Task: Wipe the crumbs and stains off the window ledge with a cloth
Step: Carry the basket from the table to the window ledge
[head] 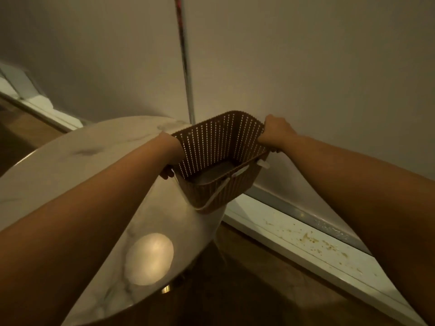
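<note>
Prep stage, looked like: gripped basket (219, 147) at the table (94, 147) edge, left hand (170, 161) and right hand (274, 132) curled round its ends. Hadn't wiped crumby window ledge (306, 234), lower right; spotted no cloth. Probably needed to park basket first.

I see a white window ledge (270, 228), low and narrow, running diagonally from the middle of the view down to the lower right, just above a wood floor (259, 278). A grey metal track (329, 225) borders its far edge. The surface is dirty: yellowish-brown crumbs (329, 247) lie scattered along the middle stretch, and a smeared brownish stain (306, 236) sits among them. A few smaller specks trail on towards the lower right. The ledge's upper-left end passes out of sight behind a brown basket (219, 147), and its lower-right end is partly covered by the right forearm (388, 196).
</note>
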The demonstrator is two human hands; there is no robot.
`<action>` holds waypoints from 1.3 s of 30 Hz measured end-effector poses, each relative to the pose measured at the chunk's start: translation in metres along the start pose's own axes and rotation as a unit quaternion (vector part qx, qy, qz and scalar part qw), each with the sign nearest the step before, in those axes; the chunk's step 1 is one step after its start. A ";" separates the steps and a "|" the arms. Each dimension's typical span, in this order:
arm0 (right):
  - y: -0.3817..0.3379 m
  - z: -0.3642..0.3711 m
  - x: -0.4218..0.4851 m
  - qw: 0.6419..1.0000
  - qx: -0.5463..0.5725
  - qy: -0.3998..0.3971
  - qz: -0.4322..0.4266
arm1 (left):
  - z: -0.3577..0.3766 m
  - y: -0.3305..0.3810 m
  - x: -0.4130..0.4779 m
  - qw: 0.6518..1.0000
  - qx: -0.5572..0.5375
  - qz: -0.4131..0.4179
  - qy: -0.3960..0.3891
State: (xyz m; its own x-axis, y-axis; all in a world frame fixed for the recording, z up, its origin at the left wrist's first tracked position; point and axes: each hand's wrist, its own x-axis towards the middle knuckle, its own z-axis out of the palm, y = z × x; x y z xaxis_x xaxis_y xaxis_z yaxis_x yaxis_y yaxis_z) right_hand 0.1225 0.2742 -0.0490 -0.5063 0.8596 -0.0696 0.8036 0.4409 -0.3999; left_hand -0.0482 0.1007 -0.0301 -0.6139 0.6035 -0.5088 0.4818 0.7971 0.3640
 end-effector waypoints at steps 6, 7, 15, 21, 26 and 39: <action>0.076 -0.045 -0.050 0.995 0.019 0.026 0.089 | 0.034 0.067 -0.005 0.982 0.031 0.141 0.123; 0.087 -0.049 -0.059 0.994 0.027 0.028 0.102 | 0.040 0.076 -0.007 0.982 0.034 0.148 0.116; 0.196 -0.085 -0.148 0.969 0.032 0.083 0.229 | 0.118 0.157 -0.033 0.939 0.065 0.322 0.103; 0.270 -0.083 -0.205 0.948 -0.013 0.114 0.297 | 0.183 0.192 -0.062 0.915 0.097 0.388 0.058; 0.316 -0.054 -0.248 0.939 0.010 0.128 0.319 | 0.246 0.193 -0.080 0.905 0.147 0.396 0.050; 0.399 0.045 -0.306 0.927 0.062 0.141 0.343 | 0.383 0.164 -0.077 0.924 0.119 0.358 0.063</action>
State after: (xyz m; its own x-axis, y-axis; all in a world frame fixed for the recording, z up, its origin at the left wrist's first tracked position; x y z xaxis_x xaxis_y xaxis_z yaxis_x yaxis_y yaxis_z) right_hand 0.5838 0.1753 -0.2288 0.2253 0.9678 -0.1121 0.8552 -0.2516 -0.4531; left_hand 0.3174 0.1770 -0.2301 -0.1450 0.9839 -0.1041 0.9076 0.1742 0.3820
